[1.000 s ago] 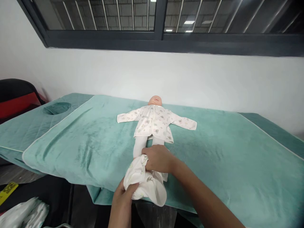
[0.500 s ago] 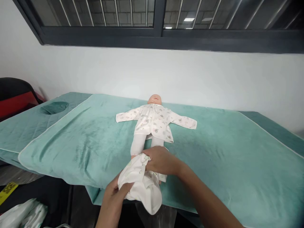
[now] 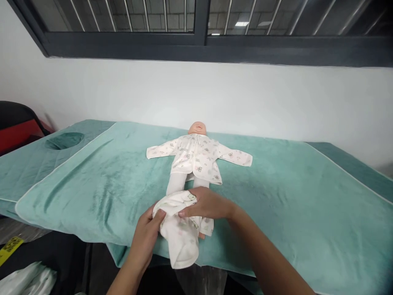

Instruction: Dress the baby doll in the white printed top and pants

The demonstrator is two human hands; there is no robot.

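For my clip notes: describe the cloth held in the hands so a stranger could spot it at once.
A baby doll lies on the teal-covered table below the window. At its feet, the left hand and right hand grip the bunched white garment. Unlike the doll's flat-spread top, it is crumpled into a lump.

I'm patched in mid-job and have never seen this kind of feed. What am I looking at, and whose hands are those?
No machine here: the one camera sits on a person's head, looking forward and down, so both hands are their own. The left hand and right hand both grip a small white printed garment at the feet of a baby doll, which lies face up in a printed top, arms spread. Under it is a green towel over a padded table by a white wall.
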